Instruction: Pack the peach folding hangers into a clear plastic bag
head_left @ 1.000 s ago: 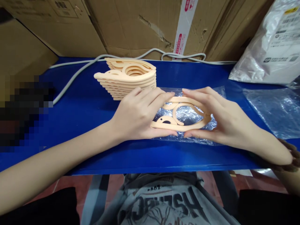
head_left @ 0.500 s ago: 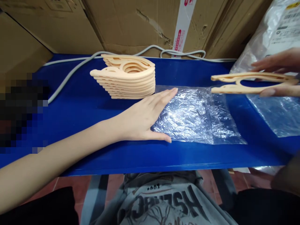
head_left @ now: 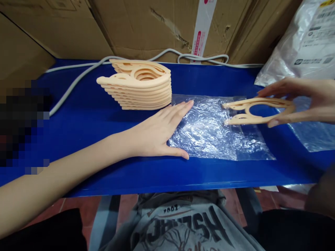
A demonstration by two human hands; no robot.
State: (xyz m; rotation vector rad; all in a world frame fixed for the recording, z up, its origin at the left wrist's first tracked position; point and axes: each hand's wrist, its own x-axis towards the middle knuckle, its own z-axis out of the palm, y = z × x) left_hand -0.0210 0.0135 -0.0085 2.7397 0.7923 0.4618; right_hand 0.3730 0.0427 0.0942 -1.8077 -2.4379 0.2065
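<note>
My left hand (head_left: 159, 134) lies flat with fingers stretched out, pressing on the left end of a clear plastic bag (head_left: 206, 129). In my right hand (head_left: 295, 99) is a beige folding hanger (head_left: 256, 118), folded up and gripped at its rounded end between thumb and fingers. Its two narrow tips point left and meet the bag near its right part; whether they are under the film or on top I cannot tell. Behind my left fingers stands a stack of several matching folded hangers (head_left: 143, 89).
A blue table (head_left: 157, 177) carries everything. More clear bags (head_left: 311, 136) lie at the right, beneath a large labelled plastic package (head_left: 306, 45). A white cable (head_left: 75, 83) runs along the back, before cardboard boxes (head_left: 146, 28). A blurred dark object (head_left: 21, 125) sits at the left.
My right hand has brought the folding hanger left and down, from beyond the bag's right side onto the bag. My left hand has stayed flat on the bag.
</note>
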